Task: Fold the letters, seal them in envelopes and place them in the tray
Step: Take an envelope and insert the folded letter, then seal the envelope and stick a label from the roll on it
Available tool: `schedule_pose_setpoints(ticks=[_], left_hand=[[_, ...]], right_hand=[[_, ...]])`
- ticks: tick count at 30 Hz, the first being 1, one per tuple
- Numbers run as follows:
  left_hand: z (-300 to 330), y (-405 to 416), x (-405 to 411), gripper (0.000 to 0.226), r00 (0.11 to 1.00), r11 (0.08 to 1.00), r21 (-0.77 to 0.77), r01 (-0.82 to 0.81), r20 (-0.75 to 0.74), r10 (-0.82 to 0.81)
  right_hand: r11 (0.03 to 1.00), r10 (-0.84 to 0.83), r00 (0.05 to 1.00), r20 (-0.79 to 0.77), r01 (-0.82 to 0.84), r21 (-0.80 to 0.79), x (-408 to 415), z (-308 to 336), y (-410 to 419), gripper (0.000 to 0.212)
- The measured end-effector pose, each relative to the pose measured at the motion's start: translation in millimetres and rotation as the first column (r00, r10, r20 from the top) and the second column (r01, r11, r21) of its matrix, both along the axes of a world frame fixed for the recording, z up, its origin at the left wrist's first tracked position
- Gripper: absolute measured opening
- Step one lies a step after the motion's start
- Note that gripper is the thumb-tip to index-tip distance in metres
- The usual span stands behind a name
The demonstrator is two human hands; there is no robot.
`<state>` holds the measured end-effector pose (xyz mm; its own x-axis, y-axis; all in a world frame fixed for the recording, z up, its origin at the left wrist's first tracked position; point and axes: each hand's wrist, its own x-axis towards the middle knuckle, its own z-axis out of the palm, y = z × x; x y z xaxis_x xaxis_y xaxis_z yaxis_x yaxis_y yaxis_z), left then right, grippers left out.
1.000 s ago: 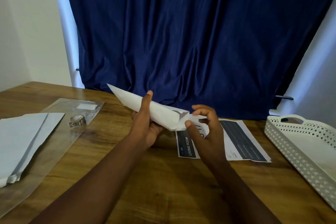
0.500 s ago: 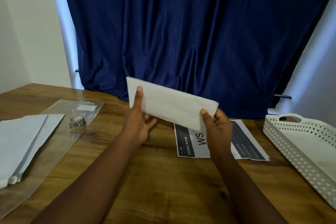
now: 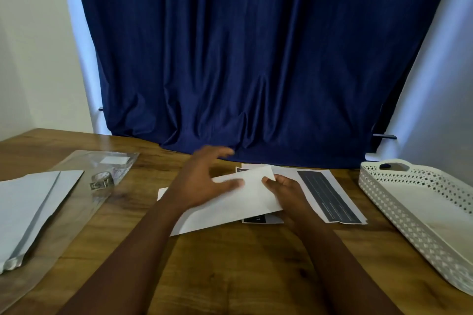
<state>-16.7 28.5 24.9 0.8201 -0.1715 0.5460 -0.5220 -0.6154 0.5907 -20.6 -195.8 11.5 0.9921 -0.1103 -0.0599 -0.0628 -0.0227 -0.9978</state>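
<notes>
A white envelope (image 3: 230, 208) lies slanted on the wooden table, over a printed letter (image 3: 326, 194) with dark bands. My right hand (image 3: 288, 193) pinches the envelope's right end, with the thumb on top. Over its left half hovers my left hand (image 3: 202, 181), fingers spread and blurred, the thumb touching the paper. The white perforated tray (image 3: 399, 215) stands at the right edge of the table, apart from both hands.
A stack of white envelopes (image 3: 28, 202) lies at the left on a clear plastic sleeve (image 3: 76, 215). A small roll of tape (image 3: 101, 180) sits on that sleeve. A dark blue curtain (image 3: 243, 59) hangs behind the table.
The envelope, held upright in the air by both hands, has come down flat onto the printed letter. My left hand has let go of its edge and spread above it.
</notes>
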Motion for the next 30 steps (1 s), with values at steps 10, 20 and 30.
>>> schedule_pose_setpoints(ticks=[10, 20, 30], left_hand=[[-4.9, -10.7, -10.8, 0.054, 0.995, 0.898, 0.43, 0.098, -0.03, -0.095], [46.8, 12.6, -9.4, 0.027, 0.995, 0.857, 0.511, -0.067, -0.026, 0.093], [23.9, 70.9, -2.5, 0.04, 0.97, 0.887, 0.462, 0.001, -0.216, 0.111]], right_hand=[[0.961, 0.132, 0.975, -0.177, -0.082, 0.263, 0.0, 8.6, -1.8, 0.021], [0.99, 0.091, 0.996, 0.01, -0.091, 0.105, 0.2, 14.9, 14.2, 0.027], [0.903, 0.345, 0.938, 0.042, -0.319, -0.289, -23.6, -3.7, 39.5, 0.023]])
